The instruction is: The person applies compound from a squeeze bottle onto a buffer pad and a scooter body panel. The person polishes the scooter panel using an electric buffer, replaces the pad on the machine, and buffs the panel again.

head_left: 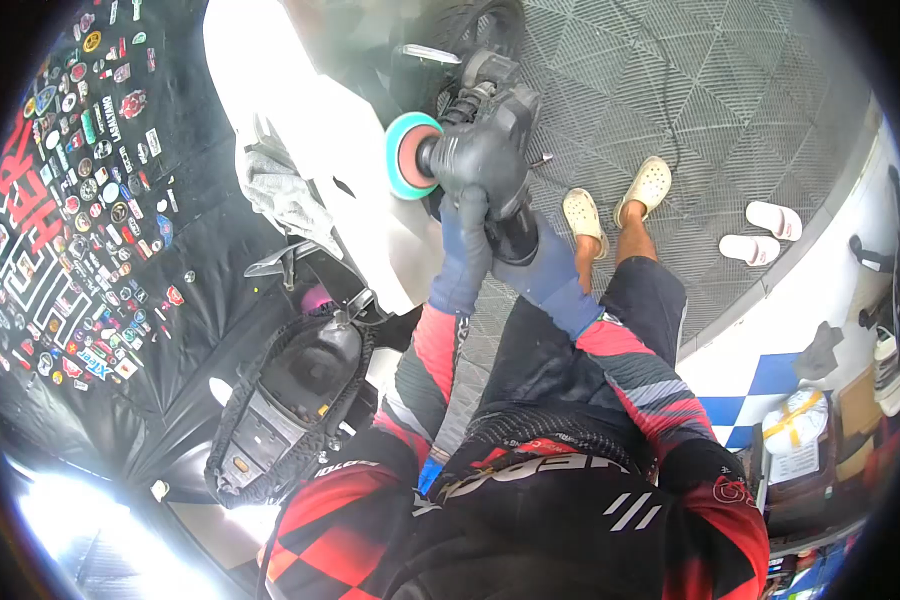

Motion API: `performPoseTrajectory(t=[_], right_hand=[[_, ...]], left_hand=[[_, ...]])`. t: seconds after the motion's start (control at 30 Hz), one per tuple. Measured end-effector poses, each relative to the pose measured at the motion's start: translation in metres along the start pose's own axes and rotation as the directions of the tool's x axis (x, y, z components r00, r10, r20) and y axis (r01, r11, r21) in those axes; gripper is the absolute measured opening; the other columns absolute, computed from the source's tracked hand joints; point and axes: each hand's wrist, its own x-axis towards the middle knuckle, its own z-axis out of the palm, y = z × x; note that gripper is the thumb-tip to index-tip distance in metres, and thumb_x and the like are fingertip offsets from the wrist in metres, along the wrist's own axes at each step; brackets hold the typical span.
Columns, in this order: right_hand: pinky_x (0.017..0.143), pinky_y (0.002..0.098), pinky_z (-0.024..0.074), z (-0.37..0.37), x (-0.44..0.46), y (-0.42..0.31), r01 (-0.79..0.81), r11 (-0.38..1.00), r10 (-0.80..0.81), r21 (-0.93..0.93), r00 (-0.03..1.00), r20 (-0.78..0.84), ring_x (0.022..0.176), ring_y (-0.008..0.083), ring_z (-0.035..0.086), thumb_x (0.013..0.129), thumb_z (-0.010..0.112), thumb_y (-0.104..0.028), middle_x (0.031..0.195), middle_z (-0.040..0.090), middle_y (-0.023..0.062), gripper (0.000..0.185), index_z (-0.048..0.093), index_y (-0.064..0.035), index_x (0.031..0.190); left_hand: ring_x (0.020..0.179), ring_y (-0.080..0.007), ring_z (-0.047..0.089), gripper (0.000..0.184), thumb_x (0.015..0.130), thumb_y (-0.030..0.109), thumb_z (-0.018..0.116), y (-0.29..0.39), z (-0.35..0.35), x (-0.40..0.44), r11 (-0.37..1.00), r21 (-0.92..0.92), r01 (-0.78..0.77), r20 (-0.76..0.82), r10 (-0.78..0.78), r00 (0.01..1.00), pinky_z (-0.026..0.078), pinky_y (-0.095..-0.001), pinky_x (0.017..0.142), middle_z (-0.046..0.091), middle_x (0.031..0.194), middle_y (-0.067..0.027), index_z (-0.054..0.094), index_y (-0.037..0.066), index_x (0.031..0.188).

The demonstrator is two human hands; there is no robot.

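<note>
A black polisher [482, 160] is held up against the side of a white scooter [362, 222]. Its round pad [412, 157], teal at the rim and orange-pink behind, faces the white panel and appears to touch it. My left hand [463, 235], in a dark glove, grips the tool near its head. Around the black handle my right hand [538, 258] is closed, also gloved. A grey cloth [288, 198] lies on the far side of the scooter. The scooter's open seat compartment [315, 370] shows below the panel.
A black sheet covered with stickers [100, 200] spans the left. Grey floor tiles [730, 90] carry a thin cable [670, 100]. Pink-white slippers [750, 248] lie to the right. My feet wear cream clogs [648, 187]. Shelved items [795, 425] stand at lower right.
</note>
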Motion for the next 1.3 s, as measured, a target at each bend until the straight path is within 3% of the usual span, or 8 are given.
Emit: performPoseTrajectory(t=[0.37, 0.4, 0.63, 0.7, 0.8, 1.03, 1.13, 1.3], right_hand=[[0.098, 0.0444, 0.0536, -0.034, 0.077, -0.085, 0.098, 0.986, -0.091, -0.135, 0.994, 0.055, 0.114, 0.0389, 0.067, 0.068, 0.089, -0.038, 0.12, 0.068, 0.0255, 0.105, 0.037, -0.0034, 0.153], [0.091, 0.0392, 0.0565, -0.034, 0.085, -0.091, 0.229, 0.941, -0.248, -0.249, 0.967, -0.05, 0.107, 0.0295, 0.072, 0.068, 0.091, -0.03, 0.115, 0.071, 0.0168, 0.078, 0.055, -0.0055, 0.133], [0.088, 0.0392, 0.0574, -0.064, 0.043, -0.109, 0.23, 0.933, -0.233, -0.277, 0.972, 0.021, 0.107, 0.0293, 0.072, 0.068, 0.09, -0.03, 0.118, 0.07, 0.0192, 0.078, 0.056, -0.0045, 0.133], [0.087, 0.0403, 0.057, -0.067, 0.017, -0.121, 0.237, 0.888, -0.169, -0.394, 0.965, 0.199, 0.106, 0.032, 0.071, 0.067, 0.09, -0.031, 0.116, 0.068, 0.0203, 0.082, 0.053, -0.0027, 0.134], [0.087, 0.0469, 0.0547, -0.075, -0.01, -0.123, 0.339, 0.819, -0.132, -0.462, 0.896, 0.425, 0.103, 0.0409, 0.067, 0.067, 0.086, -0.041, 0.112, 0.064, 0.0226, 0.085, 0.052, -0.0024, 0.135], [0.09, 0.0444, 0.0537, -0.081, 0.019, -0.146, 0.237, 0.939, -0.036, -0.248, 0.786, 0.617, 0.103, 0.0423, 0.066, 0.067, 0.086, -0.043, 0.114, 0.061, 0.0227, 0.085, 0.051, -0.0005, 0.132], [0.097, 0.0416, 0.0526, -0.069, 0.029, -0.146, 0.266, 0.964, -0.234, -0.016, 0.871, 0.431, 0.113, 0.0366, 0.067, 0.067, 0.088, -0.044, 0.119, 0.065, 0.0238, 0.092, 0.049, 0.0001, 0.137], [0.098, 0.0407, 0.0526, -0.078, 0.028, -0.164, 0.115, 0.985, -0.023, -0.127, 0.823, 0.567, 0.111, 0.0359, 0.068, 0.068, 0.088, -0.044, 0.113, 0.069, 0.0249, 0.092, 0.049, 0.0014, 0.137]], left_hand=[[0.121, -0.0225, 0.059, 0.079, 0.094, 0.061, 0.062, 0.059, 0.024, 0.072, 0.994, -0.058, -0.093, 0.133, 0.1, 0.986, 0.05, -0.0378, 0.1, 0.059, 0.135, -0.0152, 0.052, -0.004, 0.138], [0.121, -0.0225, 0.059, 0.079, 0.094, 0.061, 0.062, 0.061, 0.027, 0.074, 0.994, -0.063, -0.092, 0.123, 0.1, 0.987, 0.05, -0.0378, 0.1, 0.059, 0.135, -0.0152, 0.052, -0.004, 0.138], [0.112, -0.0275, 0.064, 0.09, 0.09, 0.069, 0.06, 0.058, 0.039, 0.019, 0.921, -0.387, -0.043, -0.093, 0.008, 0.996, 0.05, -0.0434, 0.1, 0.065, 0.121, -0.017, 0.044, -0.003, 0.142], [0.108, -0.0306, 0.065, 0.098, 0.085, 0.075, 0.061, 0.048, 0.029, -0.009, 0.891, -0.451, 0.058, -0.15, -0.139, 0.979, 0.051, -0.046, 0.097, 0.066, 0.115, -0.0182, 0.043, -0.002, 0.142], [0.098, -0.0354, 0.065, 0.116, 0.071, 0.092, 0.057, 0.05, 0.017, -0.041, 0.687, -0.727, 0.003, 0.102, 0.104, 0.989, 0.051, -0.0494, 0.088, 0.064, 0.106, -0.0199, 0.045, -0.001, 0.138], [0.086, -0.0367, 0.063, 0.125, 0.063, 0.101, 0.05, 0.065, 0.012, -0.026, 0.625, -0.78, -0.015, 0.076, 0.118, 0.99, 0.051, -0.0489, 0.078, 0.062, 0.096, -0.0198, 0.046, -0.001, 0.136], [0.085, -0.0358, 0.063, 0.126, 0.062, 0.102, 0.05, 0.088, 0.018, 0.001, 0.629, -0.777, 0.024, 0.103, 0.089, 0.991, 0.052, -0.0478, 0.076, 0.062, 0.095, -0.0191, 0.046, -0.001, 0.135], [0.089, -0.0354, 0.063, 0.12, 0.065, 0.099, 0.052, 0.086, 0.013, -0.004, 0.638, -0.768, 0.057, 0.178, 0.128, 0.976, 0.052, -0.0482, 0.078, 0.062, 0.102, -0.0186, 0.048, -0.001, 0.131]])
